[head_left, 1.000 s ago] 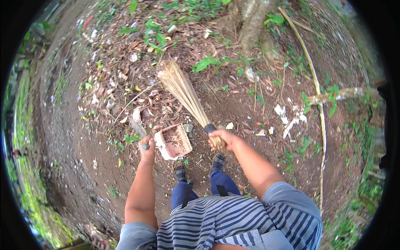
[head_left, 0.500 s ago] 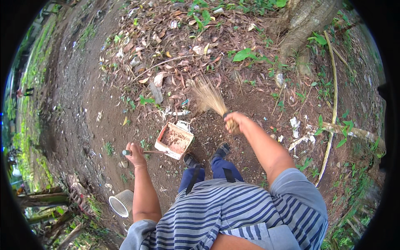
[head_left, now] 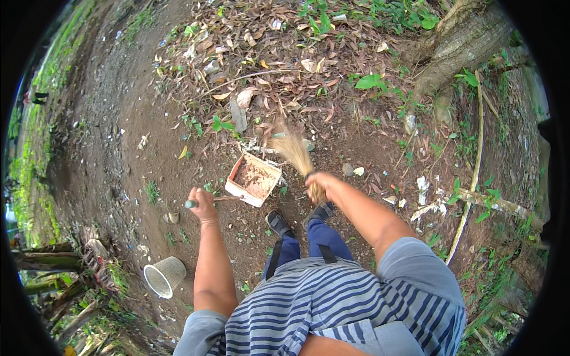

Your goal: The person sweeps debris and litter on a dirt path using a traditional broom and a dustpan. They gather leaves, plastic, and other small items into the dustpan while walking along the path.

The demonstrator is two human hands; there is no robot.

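My left hand point(head_left: 203, 205) is closed round the handle of a dustpan point(head_left: 254, 180). The pan is a pale orange, box-shaped scoop with brown dirt inside, resting on the ground ahead of my feet. In my right hand point(head_left: 322, 185) is a straw hand broom point(head_left: 292, 148), gripped at its bound end. Its bristles fan out forward and left, blurred at the tips, just beyond the pan's far right corner. White scraps and dry leaves lie around the bristle tips and the pan's far edge.
A whitish mesh basket point(head_left: 165, 277) lies tipped on its side at the lower left. Leaf litter point(head_left: 267, 65) with bits of rubbish covers the ground ahead. A tree trunk point(head_left: 463, 47) rises at the far right, near a long thin branch point(head_left: 475, 166). Cut logs point(head_left: 47, 261) lie at left.
The broom has swept left and closer to the dustpan, its bristles now blurred. My left hand still holds the pan's handle. The whole view has shifted slightly.
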